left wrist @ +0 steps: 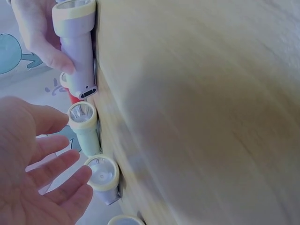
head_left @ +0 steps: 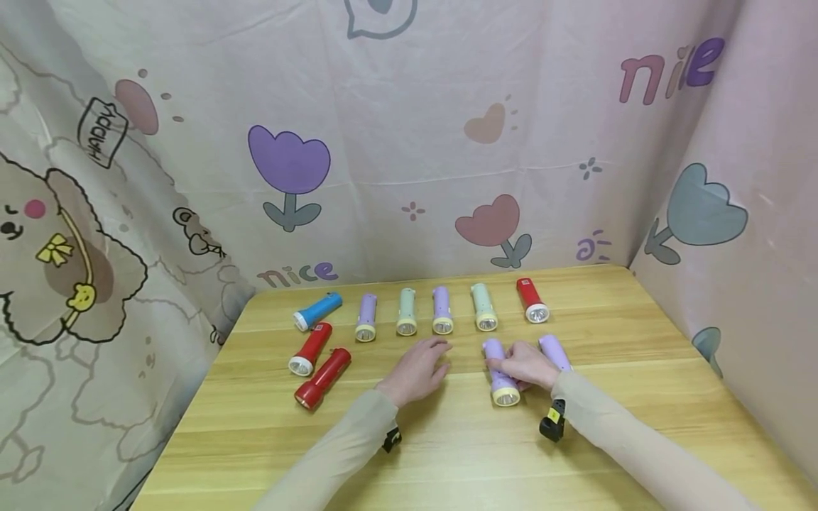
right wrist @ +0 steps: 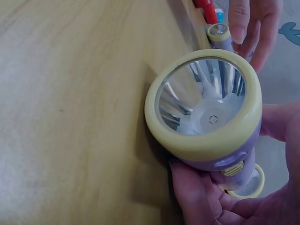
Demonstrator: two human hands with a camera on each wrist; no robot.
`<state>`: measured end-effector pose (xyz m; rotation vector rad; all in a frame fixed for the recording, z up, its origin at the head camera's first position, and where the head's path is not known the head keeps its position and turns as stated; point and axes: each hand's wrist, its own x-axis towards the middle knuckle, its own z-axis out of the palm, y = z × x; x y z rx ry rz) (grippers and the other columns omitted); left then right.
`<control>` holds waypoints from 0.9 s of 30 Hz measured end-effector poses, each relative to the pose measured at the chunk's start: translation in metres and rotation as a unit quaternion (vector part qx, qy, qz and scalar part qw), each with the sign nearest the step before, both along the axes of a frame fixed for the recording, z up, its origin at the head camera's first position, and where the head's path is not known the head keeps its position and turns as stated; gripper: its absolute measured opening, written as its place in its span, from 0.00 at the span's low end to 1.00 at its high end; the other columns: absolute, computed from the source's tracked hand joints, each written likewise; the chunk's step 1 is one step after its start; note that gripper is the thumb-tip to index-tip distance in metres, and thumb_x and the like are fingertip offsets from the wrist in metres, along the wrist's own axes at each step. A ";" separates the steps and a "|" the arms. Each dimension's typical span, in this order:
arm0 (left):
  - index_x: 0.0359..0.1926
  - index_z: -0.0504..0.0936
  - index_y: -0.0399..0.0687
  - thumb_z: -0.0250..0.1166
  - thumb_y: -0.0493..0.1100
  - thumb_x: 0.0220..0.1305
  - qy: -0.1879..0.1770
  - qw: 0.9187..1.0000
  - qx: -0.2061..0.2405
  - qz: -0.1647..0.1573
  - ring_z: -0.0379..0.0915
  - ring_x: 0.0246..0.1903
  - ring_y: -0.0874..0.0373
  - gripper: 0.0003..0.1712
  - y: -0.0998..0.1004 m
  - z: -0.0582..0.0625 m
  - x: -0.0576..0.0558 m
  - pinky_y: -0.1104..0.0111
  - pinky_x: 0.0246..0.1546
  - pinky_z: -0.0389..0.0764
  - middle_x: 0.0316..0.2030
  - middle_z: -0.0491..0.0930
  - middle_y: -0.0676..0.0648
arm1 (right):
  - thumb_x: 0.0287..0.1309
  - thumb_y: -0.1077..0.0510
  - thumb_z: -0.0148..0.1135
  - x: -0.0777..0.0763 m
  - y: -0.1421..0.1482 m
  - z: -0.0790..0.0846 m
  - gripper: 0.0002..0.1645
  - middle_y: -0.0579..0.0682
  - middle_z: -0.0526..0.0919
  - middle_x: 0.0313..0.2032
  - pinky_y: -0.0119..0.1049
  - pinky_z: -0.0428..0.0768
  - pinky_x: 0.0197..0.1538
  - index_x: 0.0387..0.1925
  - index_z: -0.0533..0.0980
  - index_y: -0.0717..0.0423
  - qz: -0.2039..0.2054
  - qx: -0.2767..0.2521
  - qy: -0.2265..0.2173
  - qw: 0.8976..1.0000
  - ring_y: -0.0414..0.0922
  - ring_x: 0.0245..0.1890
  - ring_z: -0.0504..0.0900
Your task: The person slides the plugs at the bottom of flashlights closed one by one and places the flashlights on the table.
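My right hand (head_left: 527,364) grips a purple flashlight (head_left: 503,389) with a cream rim, its lens toward the near edge. In the right wrist view, the fingers curl round the body of this flashlight (right wrist: 206,131), below its cream head. A second purple flashlight (head_left: 554,350) lies just right of that hand, partly hidden by it. Over the middle of the table is my left hand (head_left: 417,370), holding nothing, its fingers relaxed and spread in the left wrist view. Beyond it lie a purple flashlight (head_left: 442,310) and a mint green flashlight (head_left: 407,311).
Along the back of the wooden table (head_left: 447,461) are another purple flashlight (head_left: 366,317), another mint flashlight (head_left: 483,306) and a red flashlight (head_left: 532,299). At the left lie a blue flashlight (head_left: 319,311) and two red flashlights (head_left: 312,348). A printed curtain (head_left: 396,142) hangs behind.
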<state>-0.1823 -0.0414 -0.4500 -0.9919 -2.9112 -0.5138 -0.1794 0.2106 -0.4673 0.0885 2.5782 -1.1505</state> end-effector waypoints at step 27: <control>0.65 0.75 0.37 0.62 0.43 0.71 0.016 1.000 0.011 -0.006 0.74 0.64 0.47 0.25 -0.001 0.000 -0.001 0.56 0.69 0.74 0.64 0.76 0.41 | 0.60 0.43 0.66 0.000 -0.001 0.004 0.21 0.50 0.80 0.24 0.29 0.80 0.22 0.27 0.75 0.57 0.023 0.025 -0.003 0.999 0.39 0.20 0.75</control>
